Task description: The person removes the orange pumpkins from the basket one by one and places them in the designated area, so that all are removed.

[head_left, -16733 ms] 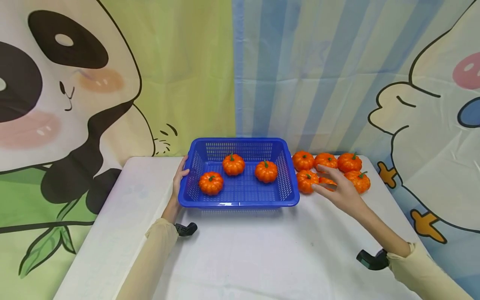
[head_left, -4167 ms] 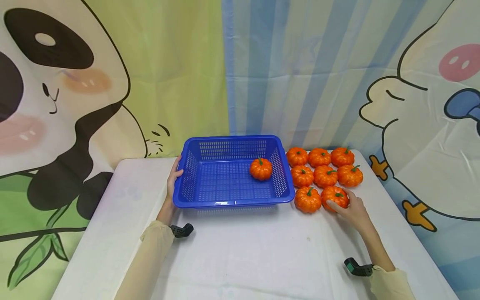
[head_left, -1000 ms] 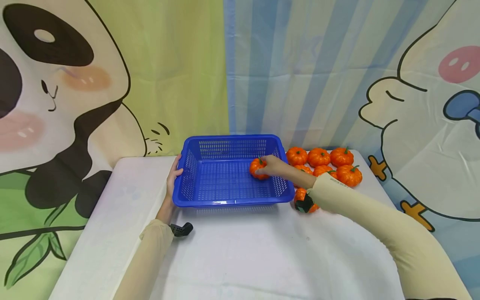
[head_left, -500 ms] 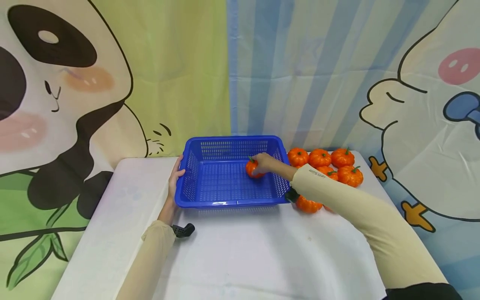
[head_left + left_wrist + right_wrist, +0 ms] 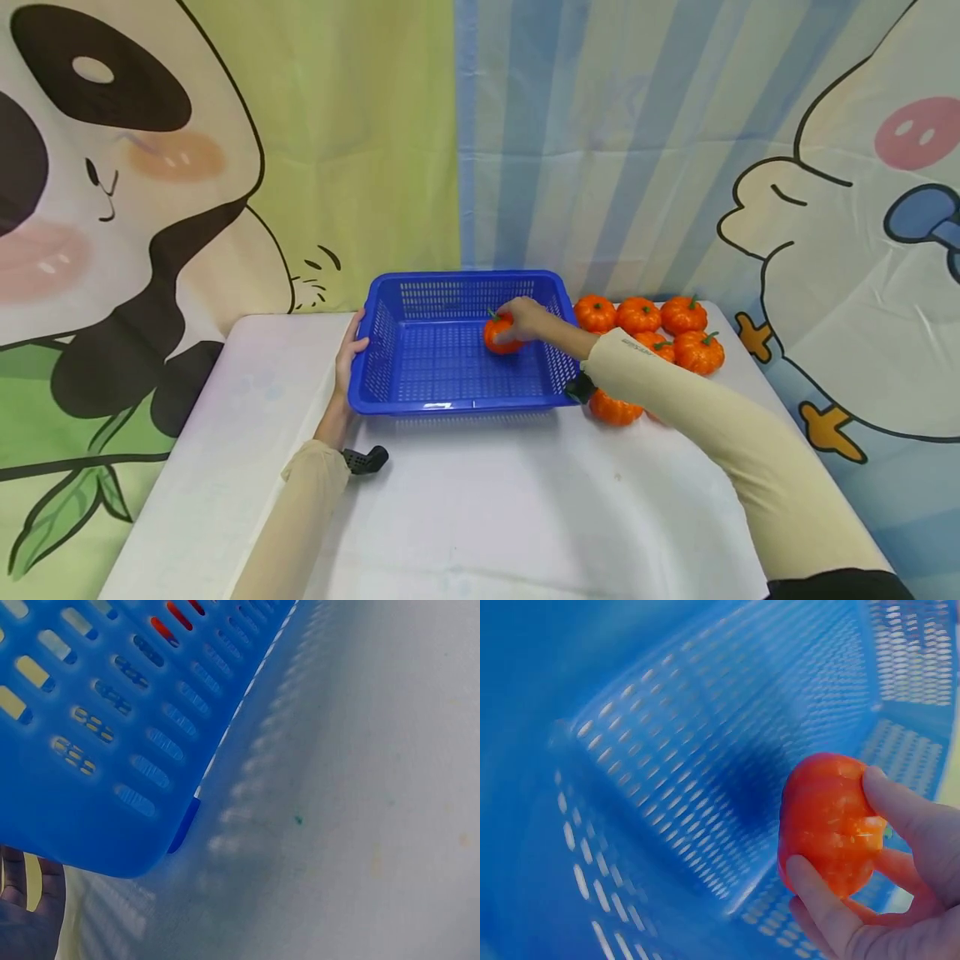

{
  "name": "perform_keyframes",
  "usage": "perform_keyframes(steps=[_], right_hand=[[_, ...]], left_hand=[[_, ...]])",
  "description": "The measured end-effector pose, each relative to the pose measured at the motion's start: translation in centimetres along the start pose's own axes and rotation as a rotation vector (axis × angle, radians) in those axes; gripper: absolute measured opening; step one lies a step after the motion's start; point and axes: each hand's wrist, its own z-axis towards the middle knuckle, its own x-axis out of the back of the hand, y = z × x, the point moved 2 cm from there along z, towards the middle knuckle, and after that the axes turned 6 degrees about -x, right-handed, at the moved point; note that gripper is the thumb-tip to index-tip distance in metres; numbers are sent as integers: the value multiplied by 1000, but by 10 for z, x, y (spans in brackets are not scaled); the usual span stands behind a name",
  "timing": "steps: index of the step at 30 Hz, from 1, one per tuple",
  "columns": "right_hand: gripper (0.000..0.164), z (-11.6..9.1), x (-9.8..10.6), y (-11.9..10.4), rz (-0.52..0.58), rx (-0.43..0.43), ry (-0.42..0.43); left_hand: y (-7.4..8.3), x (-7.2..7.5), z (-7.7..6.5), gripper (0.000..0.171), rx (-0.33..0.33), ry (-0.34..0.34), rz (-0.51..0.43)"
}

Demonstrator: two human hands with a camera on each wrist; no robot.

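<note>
My right hand (image 5: 525, 321) reaches into a blue plastic basket (image 5: 472, 407) and grips a small orange pumpkin (image 5: 498, 335) with a green stem. In the right wrist view, thumb and fingers are round the pumpkin (image 5: 829, 825), and a dark shadow falls on the mesh floor beyond it. It is the only pumpkin visible in the basket. My left hand (image 5: 347, 354) holds the basket's left side, its thumb at the rim and its fingers along the outer wall. In the left wrist view, part of the left hand (image 5: 30, 907) shows below the slotted basket wall (image 5: 82, 802).
Several orange pumpkins (image 5: 699, 352) sit in rows on the white table (image 5: 480, 508), right of the basket. My right sleeve (image 5: 697, 408) hides some of them. A patterned curtain (image 5: 585, 150) hangs behind the table. Each wrist wears a black camera mount (image 5: 365, 461).
Sixteen seconds ago the basket held three pumpkins; the group at right has since grown. Within the last second my right hand has shifted the remaining pumpkin slightly left. My left hand stays at the basket.
</note>
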Motion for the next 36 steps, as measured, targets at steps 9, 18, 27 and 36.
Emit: perform_keyframes(steps=[9,18,27,36], right_hand=[[61,-55,25,-4,140,92,103],[67,-159,24,43,330,-5,194],[73,-230,19,125,402,-185,340],[79,-249,16,208,371,-318,494]], left_hand=[[1,-2,-2,60,10,6,-15],[2,-3,0,60,3,-4,8],[3,-3,-2,60,13,-1,13],[3,-2,-2,60,18,8,43]])
